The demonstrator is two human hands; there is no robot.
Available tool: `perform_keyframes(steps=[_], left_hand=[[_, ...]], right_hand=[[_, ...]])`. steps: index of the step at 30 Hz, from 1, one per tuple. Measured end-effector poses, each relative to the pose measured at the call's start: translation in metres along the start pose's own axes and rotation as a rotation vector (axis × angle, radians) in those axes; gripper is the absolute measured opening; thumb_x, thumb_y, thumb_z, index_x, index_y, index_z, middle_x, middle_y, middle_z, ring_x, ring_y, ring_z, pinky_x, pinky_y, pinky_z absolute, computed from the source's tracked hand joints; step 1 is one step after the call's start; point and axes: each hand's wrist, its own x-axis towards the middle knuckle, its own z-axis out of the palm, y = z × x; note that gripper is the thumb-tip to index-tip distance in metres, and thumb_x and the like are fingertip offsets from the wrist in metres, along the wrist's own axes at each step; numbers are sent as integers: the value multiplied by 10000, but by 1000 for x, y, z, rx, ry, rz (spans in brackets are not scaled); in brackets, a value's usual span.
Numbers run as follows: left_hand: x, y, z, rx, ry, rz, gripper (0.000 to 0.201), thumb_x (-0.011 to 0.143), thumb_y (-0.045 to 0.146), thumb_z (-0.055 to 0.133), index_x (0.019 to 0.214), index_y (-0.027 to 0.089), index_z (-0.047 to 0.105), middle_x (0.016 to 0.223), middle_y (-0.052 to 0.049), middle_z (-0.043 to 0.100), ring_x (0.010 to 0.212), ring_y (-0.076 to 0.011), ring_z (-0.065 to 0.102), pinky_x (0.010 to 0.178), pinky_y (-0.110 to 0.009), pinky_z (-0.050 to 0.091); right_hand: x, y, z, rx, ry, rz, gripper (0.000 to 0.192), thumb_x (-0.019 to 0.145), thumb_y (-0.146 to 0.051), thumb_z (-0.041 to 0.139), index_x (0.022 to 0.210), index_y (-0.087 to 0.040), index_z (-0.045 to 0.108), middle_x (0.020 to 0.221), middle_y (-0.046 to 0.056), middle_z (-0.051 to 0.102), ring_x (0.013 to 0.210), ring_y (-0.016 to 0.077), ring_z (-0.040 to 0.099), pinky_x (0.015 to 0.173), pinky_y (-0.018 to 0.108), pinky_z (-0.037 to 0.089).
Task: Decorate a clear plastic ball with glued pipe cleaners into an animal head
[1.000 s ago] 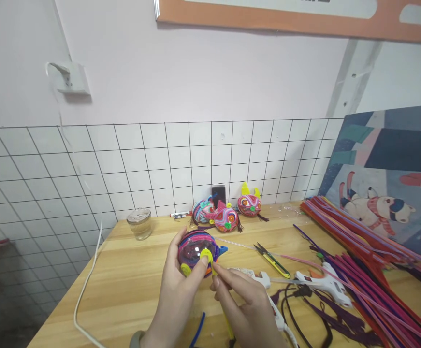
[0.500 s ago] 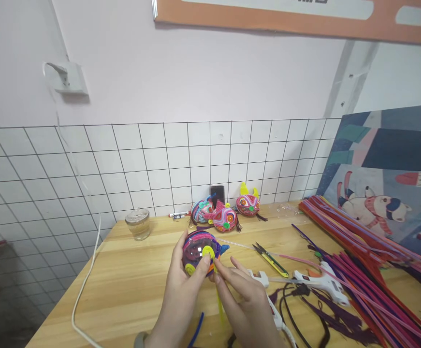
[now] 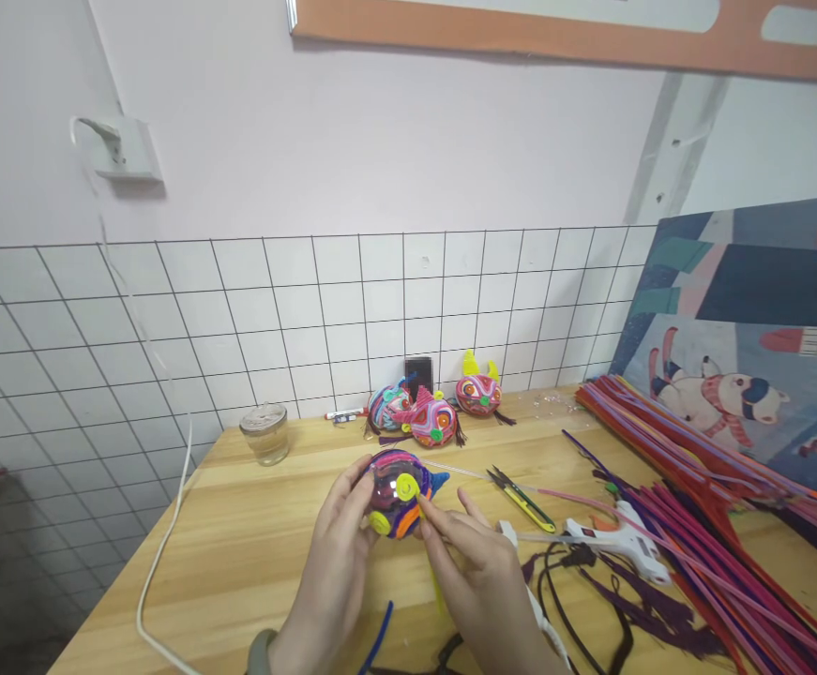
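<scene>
Left hand [image 3: 341, 553] is still cupping the ball [image 3: 395, 489], now turned slightly; right hand [image 3: 475, 562] is pinching the yellow stem [image 3: 439, 592] lower against it.

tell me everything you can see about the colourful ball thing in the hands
The ball ornament is a rounded shape wrapped in fuzzy pipe-cleaner bands of pink, purple and blue, with a shiny clear patch on its front. Two yellow-green coiled discs sit on its face, an orange strip runs below them and a blue pointed tip sticks out at its right. It is held just above the wooden table. The left hand cups its left side; the right hand touches its lower right edge with its fingertips.
</scene>
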Motion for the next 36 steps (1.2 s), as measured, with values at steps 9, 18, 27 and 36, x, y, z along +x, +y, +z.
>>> perform_keyframes(steps=[9, 18, 27, 36], left_hand=[[7, 8, -8, 118, 53, -135, 353, 763, 340, 691, 1067, 210, 569, 946, -47, 665, 761, -167, 617, 648, -296, 499], [11, 10, -13, 293, -6, -169, 443, 709, 431, 732, 1056, 166, 658, 949, -91, 709, 773, -191, 654, 626, -264, 476], [10, 10, -9, 313, -23, -177, 359, 670, 447, 759, 844, 139, 696, 725, -44, 695, 622, -158, 611, 593, -260, 454], [7, 16, -13, 385, -30, -230, 370, 706, 496, 708, 838, 156, 640, 763, -43, 670, 703, -194, 624, 584, -277, 454]], right_hand=[[2, 1, -5, -30, -60, -15, 310, 884, -116, 486, 1107, -234, 667, 750, 18, 719, 641, 138, 671, 1037, 617, 326], [3, 2, -11, -25, -117, -44, 339, 882, -112, 487, 1131, -259, 664, 778, 9, 733, 646, 129, 675, 1084, 589, 266], [0, 6, -12, -74, -159, -105, 403, 851, -83, 505, 1173, -284, 641, 738, -21, 719, 612, 113, 659, 1072, 554, 314], [3, 12, -17, -85, -183, -87, 362, 878, -101, 482, 1147, -277, 649, 721, -25, 691, 607, 107, 646, 1075, 572, 285]])
